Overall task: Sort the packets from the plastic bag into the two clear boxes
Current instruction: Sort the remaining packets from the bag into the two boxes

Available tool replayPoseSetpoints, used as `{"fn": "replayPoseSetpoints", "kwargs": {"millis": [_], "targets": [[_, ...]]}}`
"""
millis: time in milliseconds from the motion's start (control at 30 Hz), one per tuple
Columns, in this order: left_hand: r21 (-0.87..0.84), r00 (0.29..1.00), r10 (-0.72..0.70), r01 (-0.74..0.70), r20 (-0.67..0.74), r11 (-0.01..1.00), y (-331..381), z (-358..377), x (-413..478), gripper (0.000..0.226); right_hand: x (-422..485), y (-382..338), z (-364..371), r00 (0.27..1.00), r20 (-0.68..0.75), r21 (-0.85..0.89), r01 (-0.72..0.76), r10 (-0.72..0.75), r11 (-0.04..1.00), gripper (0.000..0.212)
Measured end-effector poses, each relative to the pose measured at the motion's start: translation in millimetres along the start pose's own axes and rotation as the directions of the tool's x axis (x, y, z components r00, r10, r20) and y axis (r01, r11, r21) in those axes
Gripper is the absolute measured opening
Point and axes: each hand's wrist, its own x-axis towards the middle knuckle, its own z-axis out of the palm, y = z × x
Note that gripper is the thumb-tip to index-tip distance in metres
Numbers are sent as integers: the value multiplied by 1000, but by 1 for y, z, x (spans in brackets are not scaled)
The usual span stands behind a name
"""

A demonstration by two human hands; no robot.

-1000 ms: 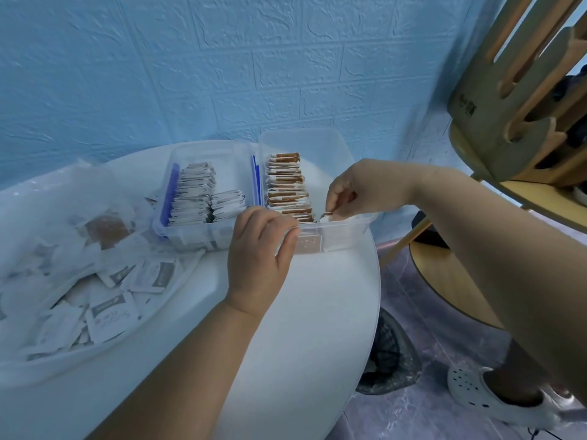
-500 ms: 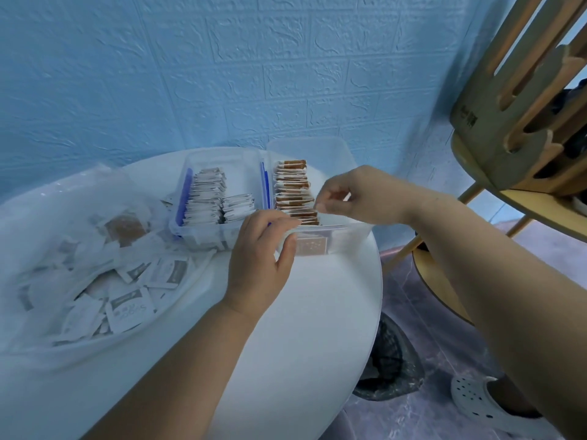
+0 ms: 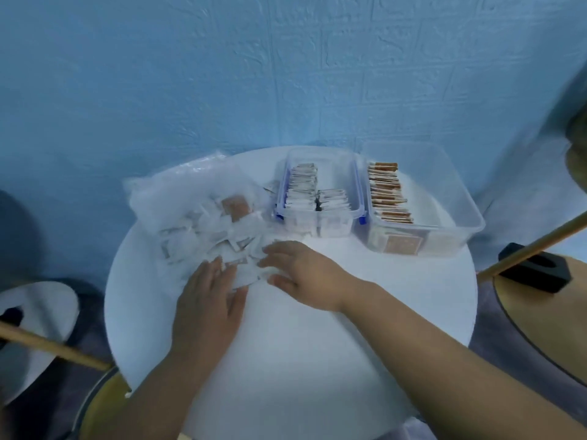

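**Hands low at the plastic bag [image 3: 178, 198], two boxes alongside**

Your left hand [image 3: 206, 300] lies flat on the near edge of the bag, palm down, fingers straight and close together. The tips reach in among the loose packets [image 3: 190, 239]. It has hold of nothing and simply presses on the film.

Your right hand [image 3: 301, 271] comes in from the right, just beside the left. Its fingers stretch out leftwards, slightly spread, with the thumb lower on the table side. The fingertips touch the rumpled plastic and the packets at the bag's near edge. It's blurred there, but nothing shows pinched between finger and thumb, so call it spread and resting.

The bag sprawls over the left half of the round white table [image 3: 317, 360], crumpled. A mostly white heap shows through it, and one brown packet [image 3: 235, 207] lies up towards its far side.

Right of the bag stands the left clear box [image 3: 338, 173], so close you cannot tell whether the two touch. It has blue clips [image 3: 362, 220] at its near corners. White packets [image 3: 301, 188] stand on edge inside it in two rows, a long one and a shorter one to its right.

Hard against that box sits the right clear box [image 3: 444, 192]. It holds one row of brown-edged packets [image 3: 386, 193] along its left wall, and more brown shows through its near wall.

Behind it all is a blue textured wall [image 3: 222, 74]. A wooden pole [image 3: 524, 249] slants past the table's right edge.
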Motion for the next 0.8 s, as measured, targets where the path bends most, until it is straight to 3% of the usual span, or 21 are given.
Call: {"fn": "replayPoseSetpoints", "kwargs": {"millis": [67,167,233,300,400,567,700,800], "targets": [[44,998,50,-52,28,998,-4,3,-4,52,9,4,14,998,-21,-87,-55,54,995,50],[-40,997,77,-78,-14,996,-7,2,-5,49,12,5,22,990,43,-221,-122,134,968,58],[-138,994,80,-90,-80,986,-9,0,-4,44,11,3,26,993,-61,-149,-111,103,983,58],[-192,987,74,-101,-141,976,-10,-5,1,40,11,3,25,977,-152,-12,-155,151,988,44],[-176,990,36,-60,-135,983,-15,-9,12,41,20,3,22,937,-258,113,-215,237,970,35],[-124,998,5,-12,-55,992,-13,-4,22,42,35,0,29,931,-203,51,-301,305,952,46],[-265,991,-98,70,-93,962,-12,-2,19,50,35,-3,24,895,-168,174,-387,414,906,60],[-359,982,-164,120,-95,925,-10,-4,19,52,33,-5,19,883,-129,351,-385,452,853,48]]}}
